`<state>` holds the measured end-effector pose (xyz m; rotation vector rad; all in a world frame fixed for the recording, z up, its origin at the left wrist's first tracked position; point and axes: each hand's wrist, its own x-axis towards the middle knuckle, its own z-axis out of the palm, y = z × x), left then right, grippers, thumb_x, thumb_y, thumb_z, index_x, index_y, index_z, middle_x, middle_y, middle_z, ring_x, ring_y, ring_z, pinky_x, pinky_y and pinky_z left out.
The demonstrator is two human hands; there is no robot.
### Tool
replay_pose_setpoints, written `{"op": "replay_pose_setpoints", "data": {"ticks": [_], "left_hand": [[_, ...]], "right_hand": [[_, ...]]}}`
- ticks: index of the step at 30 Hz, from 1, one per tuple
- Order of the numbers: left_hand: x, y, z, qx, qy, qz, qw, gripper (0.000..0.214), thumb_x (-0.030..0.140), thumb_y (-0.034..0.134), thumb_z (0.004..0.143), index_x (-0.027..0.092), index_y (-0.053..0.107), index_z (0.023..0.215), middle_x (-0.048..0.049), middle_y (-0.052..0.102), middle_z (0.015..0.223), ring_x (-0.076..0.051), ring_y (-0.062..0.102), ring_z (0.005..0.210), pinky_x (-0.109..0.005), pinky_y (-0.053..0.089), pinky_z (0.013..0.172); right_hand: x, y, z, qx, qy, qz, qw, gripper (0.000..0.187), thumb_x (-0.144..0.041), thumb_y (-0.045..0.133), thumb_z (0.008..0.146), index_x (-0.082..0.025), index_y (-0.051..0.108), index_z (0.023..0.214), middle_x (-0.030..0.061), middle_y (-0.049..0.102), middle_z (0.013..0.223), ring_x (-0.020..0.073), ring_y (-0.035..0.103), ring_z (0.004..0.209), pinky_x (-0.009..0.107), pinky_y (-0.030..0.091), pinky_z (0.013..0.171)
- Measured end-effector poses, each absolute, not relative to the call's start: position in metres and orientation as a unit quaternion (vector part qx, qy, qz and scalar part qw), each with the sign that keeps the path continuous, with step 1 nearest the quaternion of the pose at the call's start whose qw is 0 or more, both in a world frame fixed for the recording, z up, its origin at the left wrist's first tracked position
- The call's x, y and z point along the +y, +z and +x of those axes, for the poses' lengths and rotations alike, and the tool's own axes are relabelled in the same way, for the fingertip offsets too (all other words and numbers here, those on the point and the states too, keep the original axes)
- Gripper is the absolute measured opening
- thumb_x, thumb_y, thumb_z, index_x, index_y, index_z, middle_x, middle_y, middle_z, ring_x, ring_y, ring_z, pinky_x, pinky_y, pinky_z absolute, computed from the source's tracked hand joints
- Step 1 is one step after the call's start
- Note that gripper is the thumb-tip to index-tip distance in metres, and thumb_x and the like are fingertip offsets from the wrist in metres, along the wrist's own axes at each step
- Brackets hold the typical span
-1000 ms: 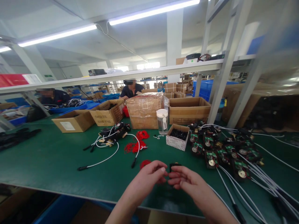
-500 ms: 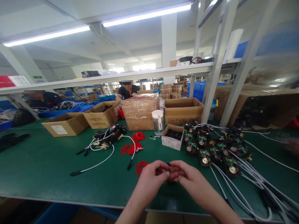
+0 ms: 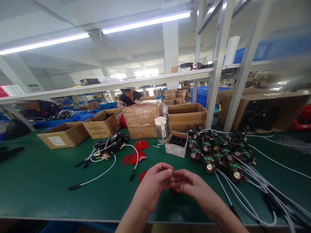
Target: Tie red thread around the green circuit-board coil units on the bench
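Above the green table (image 3: 97, 197), my left hand (image 3: 157, 178) and my right hand (image 3: 191, 186) meet with fingers curled toward each other. The left thumb presses against its fingertips in a pinch; whatever lies there is too small or hidden to name. My right fingers bend in close to the left ones, and a small dark thing (image 3: 173, 191) shows partly beneath them. A bundle of red wires (image 3: 143, 176) is half hidden behind my left hand. More red wire bundles (image 3: 134, 158) lie farther back.
Beyond my hands stand a small box of black parts (image 3: 177, 152) and a clear lidded jar (image 3: 160, 131). Circuit-board assemblies (image 3: 209, 163) with white cables crowd the right side; more assemblies (image 3: 109, 145) lie left. Cardboard boxes (image 3: 142, 121) line the back. A co-worker (image 3: 128, 97) sits beyond.
The view has shifted slightly. My left thumb and fingers have risen a little and pinch together, while my right fingers stay curled beside them.
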<state>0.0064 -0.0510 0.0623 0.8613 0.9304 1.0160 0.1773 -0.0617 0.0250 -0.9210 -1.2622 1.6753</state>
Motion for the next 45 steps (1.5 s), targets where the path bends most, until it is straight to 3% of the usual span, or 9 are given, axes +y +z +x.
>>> {"op": "replay_pose_setpoints", "data": {"ticks": [7,11,16,18,22,26,29,35,45], "left_hand": [[-0.051,0.051,0.002,0.391,0.489,0.266,0.733,0.004,0.012,0.069,0.084,0.010,0.069,0.087,-0.0108,0.071,0.093,-0.019,0.069,0.088,-0.030,0.056,0.087],[-0.056,0.050,0.002,0.388,0.474,0.181,0.770,0.023,0.024,0.059,0.095,0.003,0.069,0.098,-0.0206,0.072,0.104,-0.027,0.072,0.098,-0.038,0.056,0.095],[-0.062,0.052,-0.002,0.379,0.468,0.160,0.782,0.040,0.035,0.059,0.097,0.001,0.061,0.119,-0.0245,0.072,0.110,-0.030,0.073,0.101,-0.043,0.056,0.097],[-0.064,0.051,-0.004,0.374,0.467,0.178,0.781,0.040,0.030,0.063,0.094,0.001,0.058,0.122,-0.0259,0.071,0.114,-0.031,0.072,0.105,-0.043,0.055,0.100],[-0.065,0.043,-0.005,0.386,0.460,0.284,0.748,0.055,0.001,0.069,0.075,0.007,0.055,0.127,-0.0235,0.066,0.128,-0.031,0.067,0.120,-0.040,0.049,0.108],[-0.065,0.036,-0.004,0.413,0.426,0.392,0.703,0.064,0.003,0.071,0.072,0.013,0.051,0.133,-0.0196,0.064,0.131,-0.029,0.070,0.112,-0.042,0.052,0.103],[-0.068,0.037,-0.001,0.403,0.387,0.458,0.691,0.066,0.003,0.065,0.072,0.017,0.051,0.136,-0.0180,0.058,0.140,-0.027,0.071,0.108,-0.041,0.053,0.099],[-0.077,0.043,0.004,0.421,0.321,0.562,0.635,0.070,0.001,0.056,0.076,0.021,0.048,0.143,-0.0160,0.053,0.147,-0.025,0.070,0.110,-0.041,0.052,0.101],[-0.088,0.042,0.006,0.458,0.320,0.595,0.578,0.065,-0.002,0.049,0.079,0.018,0.056,0.140,-0.0142,0.061,0.138,-0.025,0.069,0.111,-0.038,0.052,0.103]], "right_hand": [[-0.064,0.020,0.181,-0.462,0.672,-0.411,0.408,0.032,-0.028,0.068,0.071,-0.016,0.066,0.100,0.0058,0.073,0.092,0.0212,0.074,0.084,0.030,0.051,0.073],[-0.063,0.021,0.184,-0.461,0.661,-0.435,0.402,0.031,-0.030,0.065,0.071,-0.015,0.065,0.098,0.0062,0.074,0.089,0.0204,0.074,0.083,0.030,0.051,0.073],[-0.063,0.024,0.185,-0.475,0.644,-0.453,0.394,0.034,-0.031,0.062,0.069,-0.016,0.063,0.099,0.0057,0.074,0.089,0.0205,0.074,0.083,0.031,0.052,0.075],[-0.064,0.023,0.186,-0.486,0.638,-0.455,0.387,0.035,-0.032,0.061,0.070,-0.017,0.063,0.101,0.0068,0.074,0.093,0.0213,0.074,0.086,0.032,0.052,0.076],[-0.068,0.015,0.188,-0.527,0.617,-0.462,0.358,0.037,-0.038,0.057,0.076,-0.017,0.061,0.106,0.0095,0.072,0.100,0.0247,0.074,0.090,0.036,0.053,0.079],[-0.074,0.010,0.194,-0.633,0.459,-0.511,0.356,0.035,-0.039,0.053,0.085,-0.018,0.064,0.111,0.0115,0.068,0.106,0.0260,0.070,0.097,0.042,0.052,0.087],[-0.078,0.018,0.197,-0.697,0.324,-0.522,0.371,0.027,-0.032,0.052,0.091,-0.021,0.068,0.110,0.0093,0.063,0.108,0.0232,0.064,0.100,0.038,0.050,0.088],[-0.080,0.033,0.195,-0.750,0.355,-0.455,0.324,0.012,-0.020,0.060,0.090,-0.024,0.072,0.087,0.0008,0.060,0.090,0.0163,0.060,0.087,0.027,0.045,0.076],[-0.090,0.011,0.188,-0.751,0.330,-0.460,0.340,0.010,-0.018,0.065,0.090,-0.022,0.068,0.081,0.0013,0.060,0.089,0.0179,0.060,0.088,0.027,0.044,0.075]]}}
